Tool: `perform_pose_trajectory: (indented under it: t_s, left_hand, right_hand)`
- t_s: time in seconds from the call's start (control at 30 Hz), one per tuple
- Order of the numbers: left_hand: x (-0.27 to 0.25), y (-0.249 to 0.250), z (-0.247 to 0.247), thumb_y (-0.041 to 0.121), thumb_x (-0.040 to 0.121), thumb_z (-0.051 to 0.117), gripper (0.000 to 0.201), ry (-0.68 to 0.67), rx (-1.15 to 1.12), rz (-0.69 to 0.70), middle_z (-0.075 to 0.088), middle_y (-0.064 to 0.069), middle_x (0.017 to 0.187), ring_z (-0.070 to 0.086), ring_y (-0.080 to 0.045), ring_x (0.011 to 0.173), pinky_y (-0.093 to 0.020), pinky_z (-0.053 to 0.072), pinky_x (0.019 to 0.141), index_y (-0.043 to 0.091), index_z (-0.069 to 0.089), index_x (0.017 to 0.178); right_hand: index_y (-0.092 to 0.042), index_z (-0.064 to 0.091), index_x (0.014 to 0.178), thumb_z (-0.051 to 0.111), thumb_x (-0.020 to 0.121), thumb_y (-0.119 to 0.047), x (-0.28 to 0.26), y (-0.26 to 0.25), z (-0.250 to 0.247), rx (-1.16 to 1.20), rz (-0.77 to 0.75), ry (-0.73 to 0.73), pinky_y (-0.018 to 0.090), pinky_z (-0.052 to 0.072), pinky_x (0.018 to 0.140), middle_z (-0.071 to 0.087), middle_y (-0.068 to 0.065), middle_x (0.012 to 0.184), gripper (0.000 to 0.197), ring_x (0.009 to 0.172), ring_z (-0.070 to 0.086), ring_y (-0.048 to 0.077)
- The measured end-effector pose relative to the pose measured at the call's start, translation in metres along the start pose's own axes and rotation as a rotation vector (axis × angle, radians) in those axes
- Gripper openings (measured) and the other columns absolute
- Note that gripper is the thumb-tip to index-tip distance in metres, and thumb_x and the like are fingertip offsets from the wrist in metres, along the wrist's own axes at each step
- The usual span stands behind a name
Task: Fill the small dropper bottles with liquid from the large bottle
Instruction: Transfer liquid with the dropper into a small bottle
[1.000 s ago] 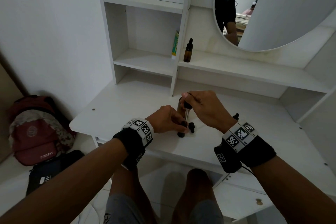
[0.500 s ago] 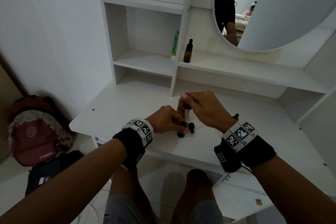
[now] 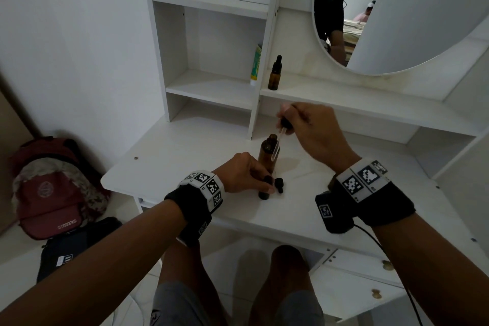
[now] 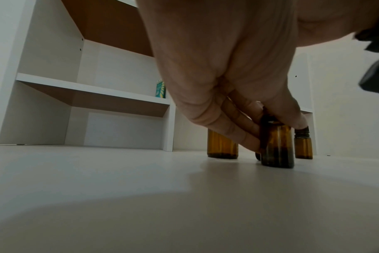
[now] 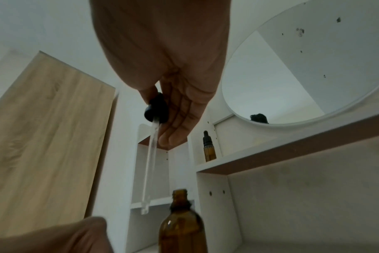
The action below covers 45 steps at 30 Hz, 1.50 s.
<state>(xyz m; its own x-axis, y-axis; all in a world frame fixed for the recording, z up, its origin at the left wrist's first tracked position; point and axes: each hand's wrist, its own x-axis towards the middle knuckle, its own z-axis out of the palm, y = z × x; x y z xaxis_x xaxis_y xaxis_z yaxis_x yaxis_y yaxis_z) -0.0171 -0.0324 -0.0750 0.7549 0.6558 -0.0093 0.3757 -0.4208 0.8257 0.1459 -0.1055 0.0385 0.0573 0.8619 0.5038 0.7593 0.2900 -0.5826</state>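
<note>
The large amber bottle (image 3: 266, 154) stands uncapped on the white desk (image 3: 185, 164). My right hand (image 3: 288, 117) pinches the black bulb of a dropper (image 3: 285, 124) above it. The glass pipette (image 5: 150, 162) hangs tilted beside the bottle's neck (image 5: 180, 196), outside the mouth. My left hand (image 3: 260, 181) grips a small open amber bottle (image 4: 277, 145) by its neck, and the bottle stands on the desk in front of the large bottle (image 4: 222, 145). A second small amber bottle (image 4: 303, 147) stands just to its right.
A capped amber dropper bottle (image 3: 275, 74) stands on the shelf behind, beside a green-and-white tube (image 3: 256, 65). A round mirror (image 3: 397, 21) hangs at the upper right. A red backpack (image 3: 53, 188) and a black bag (image 3: 74, 243) lie on the floor to the left.
My right hand has lifted the dropper up out of the large bottle, so the pipette now hangs clear of its mouth. The left hand stays on the small bottle.
</note>
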Motion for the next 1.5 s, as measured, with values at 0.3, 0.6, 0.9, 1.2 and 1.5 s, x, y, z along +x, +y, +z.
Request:
perform_pose_trajectory:
  t_s: [0.3, 0.6, 0.9, 1.2, 1.5]
  left_hand:
    - [-0.001, 0.0, 0.0, 0.026, 0.074, 0.085, 0.026, -0.005, -0.012, 0.003, 0.078, 0.003, 0.094, 0.072, -0.008, 0.09, -0.033, 0.057, 0.093, 0.015, 0.08, 0.098]
    - [-0.001, 0.001, 0.0, 0.026, 0.075, 0.085, 0.026, -0.001, -0.001, 0.011, 0.078, 0.002, 0.095, 0.072, -0.009, 0.09, -0.033, 0.057, 0.093, 0.015, 0.08, 0.098]
    - [0.0, -0.002, 0.0, 0.027, 0.074, 0.086, 0.028, 0.007, 0.003, 0.003, 0.078, 0.002, 0.093, 0.073, -0.01, 0.09, -0.036, 0.057, 0.092, 0.014, 0.08, 0.098]
    - [0.0, -0.001, 0.001, 0.026, 0.074, 0.086, 0.028, 0.003, -0.004, 0.009, 0.078, 0.003, 0.093, 0.073, -0.01, 0.089, -0.035, 0.057, 0.093, 0.013, 0.08, 0.098]
    - [0.0, -0.002, 0.001, 0.026, 0.074, 0.086, 0.028, 0.007, 0.007, 0.021, 0.078, 0.001, 0.094, 0.073, -0.01, 0.089, -0.034, 0.058, 0.092, 0.013, 0.08, 0.098]
  right_hand:
    - [-0.007, 0.07, 0.097, 0.043, 0.102, -0.034, 0.029, 0.009, -0.003, 0.072, 0.008, 0.208, 0.028, 0.059, 0.073, 0.071, 0.002, 0.081, 0.038, 0.073, 0.069, 0.01]
    - [-0.003, 0.07, 0.092, 0.042, 0.102, -0.033, 0.021, 0.03, 0.023, -0.13, 0.001, -0.035, 0.034, 0.057, 0.073, 0.072, 0.008, 0.083, 0.042, 0.071, 0.068, 0.019]
    - [-0.005, 0.071, 0.09, 0.042, 0.103, -0.033, 0.015, 0.035, 0.034, -0.057, 0.007, 0.008, 0.036, 0.057, 0.075, 0.072, 0.004, 0.082, 0.042, 0.073, 0.067, 0.015]
    - [-0.004, 0.071, 0.092, 0.041, 0.103, -0.03, 0.013, 0.036, 0.035, -0.071, -0.01, -0.002, 0.036, 0.057, 0.076, 0.072, 0.006, 0.083, 0.041, 0.075, 0.068, 0.016]
    - [-0.003, 0.071, 0.091, 0.041, 0.103, -0.03, 0.012, 0.036, 0.036, -0.041, -0.008, 0.02, 0.036, 0.058, 0.074, 0.072, 0.007, 0.082, 0.042, 0.074, 0.069, 0.019]
